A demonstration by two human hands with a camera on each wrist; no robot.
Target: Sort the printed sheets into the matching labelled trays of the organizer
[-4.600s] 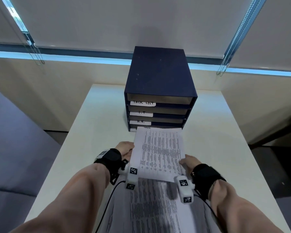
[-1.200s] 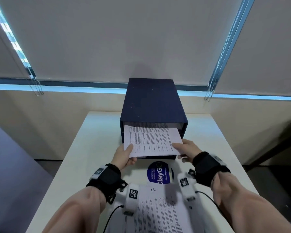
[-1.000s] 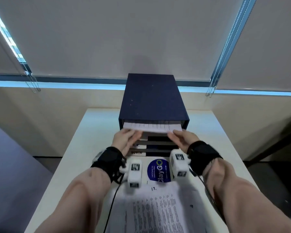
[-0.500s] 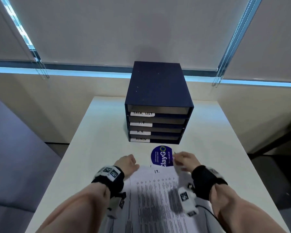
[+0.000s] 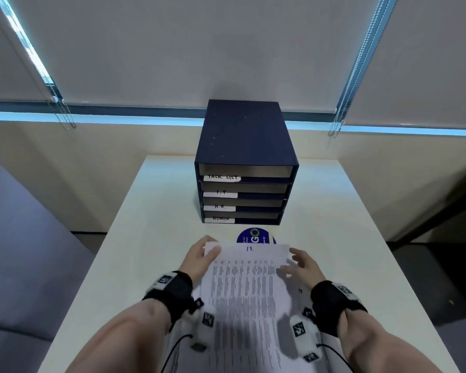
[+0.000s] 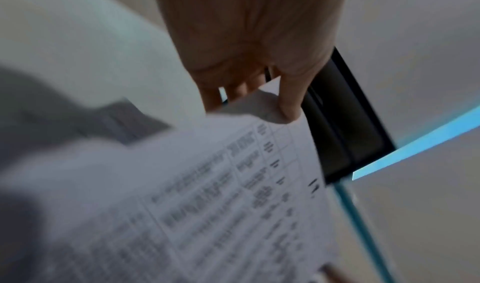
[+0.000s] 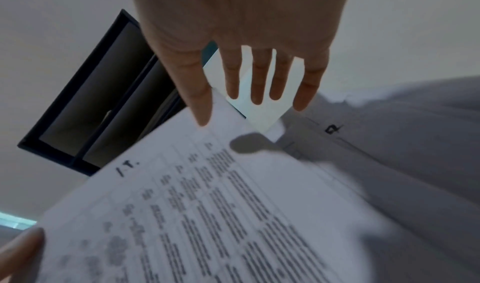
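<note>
The dark blue organizer (image 5: 245, 146) stands at the table's far middle, its trays labelled TASK LIST (image 5: 222, 177), I.T (image 5: 220, 194), H.R. (image 5: 219, 208) and ADMIN (image 5: 220, 219). In front of it a printed sheet (image 5: 242, 284) marked "I.T." at its top lies raised over the pile. My left hand (image 5: 209, 250) pinches its top left corner, thumb above and fingers below (image 6: 254, 100). My right hand (image 5: 293, 261) hovers at the sheet's right edge with straight, spread fingers (image 7: 259, 82), the thumb over the paper's top corner.
More printed sheets (image 5: 304, 297) lie under the raised one, near the table's front edge. A round blue sticker (image 5: 256, 235) sits on the white table (image 5: 151, 224) between pile and organizer. A wall and window blinds stand behind; the floor drops off at both sides.
Both hands pushed a sheet into the top tray, then drew back to the pile. The left hand has now taken the I.T. sheet's corner and raised it.
</note>
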